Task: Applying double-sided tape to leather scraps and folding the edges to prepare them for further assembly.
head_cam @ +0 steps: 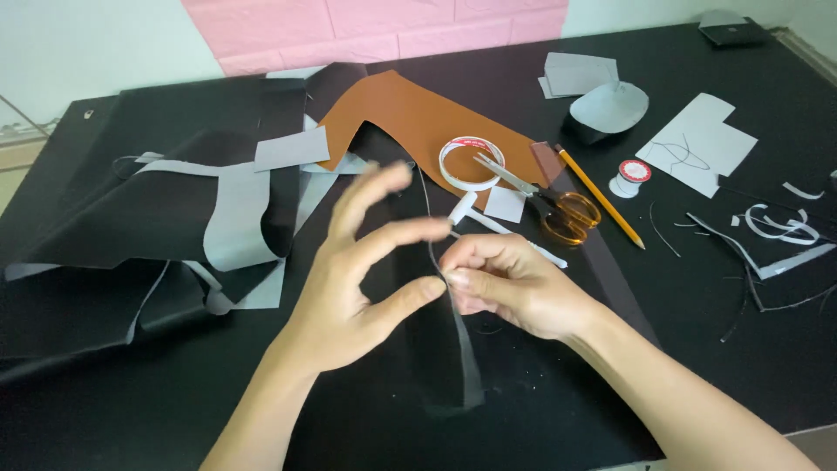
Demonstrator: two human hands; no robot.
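Left hand (349, 288) and right hand (510, 283): meeting at centre of black table (741, 349), thumb and forefinger tips pinching thin black strip (427, 227), remaining left fingers fanning out. Lying just beyond: tape roll (471, 163), orange-handled scissors (549, 202), pencil (600, 196), brown leather piece (418, 118).

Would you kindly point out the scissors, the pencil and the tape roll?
scissors (565, 212): head view, on an orange handle loop.
pencil (602, 197): head view, on the yellow shaft.
tape roll (447, 161): head view, on the white ring's left rim.
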